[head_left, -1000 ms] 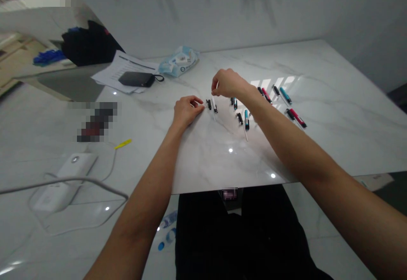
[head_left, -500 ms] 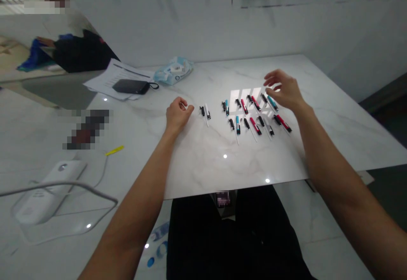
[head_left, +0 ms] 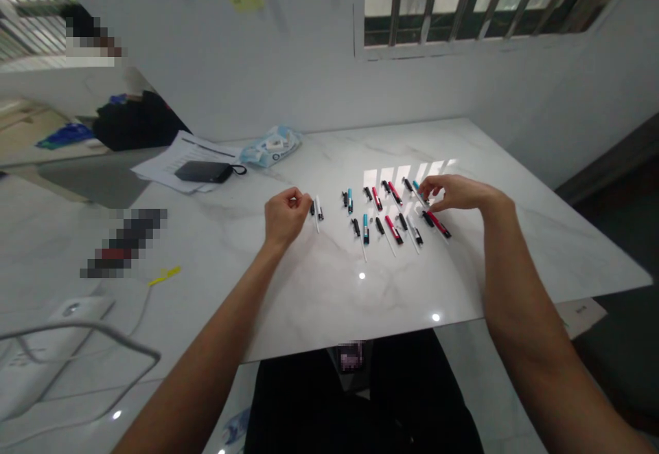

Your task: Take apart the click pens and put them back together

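Observation:
My left hand (head_left: 285, 219) rests on the table in a loose fist. Its thumb side is close to a disassembled white pen (head_left: 319, 207) with a black cap and a thin white refill. At the right, my right hand (head_left: 453, 193) reaches over a teal pen barrel (head_left: 417, 184), fingers bent and a little apart, fingertips at the barrel and partly covering it. A black cap (head_left: 408, 184) lies beside that barrel. Below the hand is a red pen barrel (head_left: 439, 224). More pen sets lie in two rows, among them a teal barrel (head_left: 366, 229) and a red barrel (head_left: 394, 229).
Papers (head_left: 159, 165) with a black phone-like device (head_left: 203, 171) on them lie at the back left, beside a blue wipes packet (head_left: 272, 146). At left are a white device (head_left: 56, 351) with a cable and a yellow strip (head_left: 165, 276). A barred window is ahead.
My right hand has come down from above the pens to the teal barrel at the far right. The view has tilted up, and my left hand is nearer the white pen.

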The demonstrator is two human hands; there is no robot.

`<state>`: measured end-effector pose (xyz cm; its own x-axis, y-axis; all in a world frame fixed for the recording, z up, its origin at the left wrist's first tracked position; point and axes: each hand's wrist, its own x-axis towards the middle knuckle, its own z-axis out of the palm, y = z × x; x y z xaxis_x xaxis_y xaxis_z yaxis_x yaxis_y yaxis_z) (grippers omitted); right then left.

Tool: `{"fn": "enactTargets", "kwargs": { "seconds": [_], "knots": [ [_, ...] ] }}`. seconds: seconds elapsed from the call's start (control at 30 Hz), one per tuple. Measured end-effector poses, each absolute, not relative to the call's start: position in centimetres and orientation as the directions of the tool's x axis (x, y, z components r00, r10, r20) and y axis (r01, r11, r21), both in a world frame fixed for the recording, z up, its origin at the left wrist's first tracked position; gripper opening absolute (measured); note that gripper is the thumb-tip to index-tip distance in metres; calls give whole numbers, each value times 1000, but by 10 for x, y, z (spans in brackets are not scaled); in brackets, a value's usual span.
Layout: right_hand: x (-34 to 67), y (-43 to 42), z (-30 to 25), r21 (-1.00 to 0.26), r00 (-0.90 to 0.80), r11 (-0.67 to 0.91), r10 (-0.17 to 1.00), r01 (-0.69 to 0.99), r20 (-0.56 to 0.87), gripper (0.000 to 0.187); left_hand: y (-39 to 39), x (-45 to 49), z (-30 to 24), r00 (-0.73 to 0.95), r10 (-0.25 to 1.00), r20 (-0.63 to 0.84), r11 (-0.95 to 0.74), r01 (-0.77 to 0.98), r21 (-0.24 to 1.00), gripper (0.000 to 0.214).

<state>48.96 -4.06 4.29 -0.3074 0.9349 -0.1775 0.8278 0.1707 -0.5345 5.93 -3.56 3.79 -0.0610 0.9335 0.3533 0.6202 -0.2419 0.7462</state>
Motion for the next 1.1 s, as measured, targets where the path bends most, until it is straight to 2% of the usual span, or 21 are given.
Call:
{"fn": "enactTargets", "kwargs": {
  "seconds": [0.2, 0.3, 0.53, 0.77, 1.1],
  "knots": [
    [478, -41, 44, -507, -366, 204, 899, 837, -241, 43, -42, 88, 29, -193, 879, 435, -276, 538, 796, 37],
    [476, -41, 44, -498, -363, 184, 885, 847, -292, 47, -45, 89, 21, -192, 871, 453, -301, 521, 799, 38],
    [469, -48, 45, -437, -302, 109, 864, 893, -402, 60, -51, 84, 18, -156, 908, 389, -255, 530, 809, 38],
    [470, -46, 41, -424, -290, 88, 849, 901, -442, 65, -46, 84, 14, -151, 910, 385, -254, 531, 808, 39],
    [476, -40, 37, -365, -272, 118, 874, 924, -404, 64, -46, 85, 11, -148, 906, 397, -267, 528, 806, 40]
  ]
}}
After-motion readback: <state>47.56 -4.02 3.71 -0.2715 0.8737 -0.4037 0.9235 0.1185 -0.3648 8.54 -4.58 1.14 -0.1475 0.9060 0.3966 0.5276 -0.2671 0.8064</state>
